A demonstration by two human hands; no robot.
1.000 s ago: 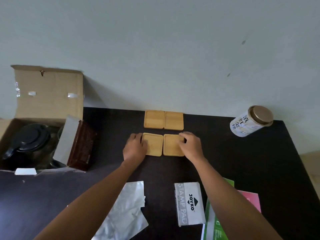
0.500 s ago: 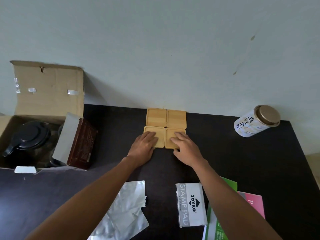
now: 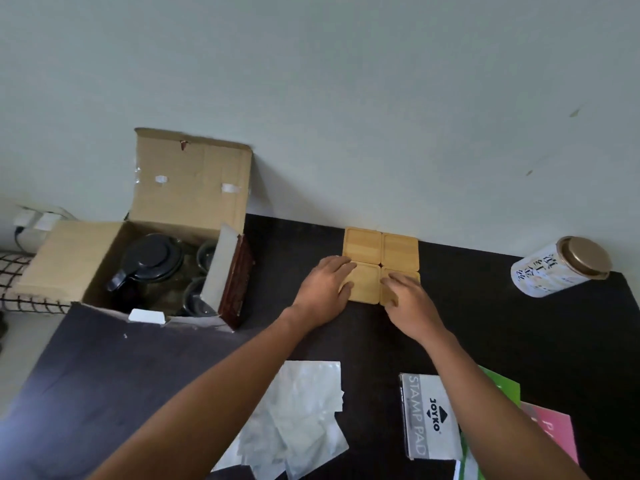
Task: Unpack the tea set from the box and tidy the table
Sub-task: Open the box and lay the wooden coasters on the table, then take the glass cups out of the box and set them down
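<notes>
The left hand (image 3: pixel 323 289) lies flat with fingers loosely spread on the outer edge of the near-left wooden coaster (image 3: pixel 363 284), gripping nothing. The right hand (image 3: pixel 410 299) rests palm down on the near-right coaster (image 3: pixel 389 292), fingers extended over it, pinching nothing. These two touch the two far coasters (image 3: pixel 381 249), so the four form a tight square against the wall at the back of the dark table (image 3: pixel 519 341).

Well to the left, the open cardboard box (image 3: pixel 187 188) stands on the table's corner; inside it sit a dark teapot (image 3: pixel 149 261) with its lid on and dark cups (image 3: pixel 199 296). Crumpled clear plastic wrapping (image 3: pixel 298 417) lies near the forearms, a stamp pad box (image 3: pixel 429 415) just to its right, and coloured paper (image 3: pixel 550 431) beyond that. A white tin (image 3: pixel 554 268) with a gold lid lies on its side at the far right.
</notes>
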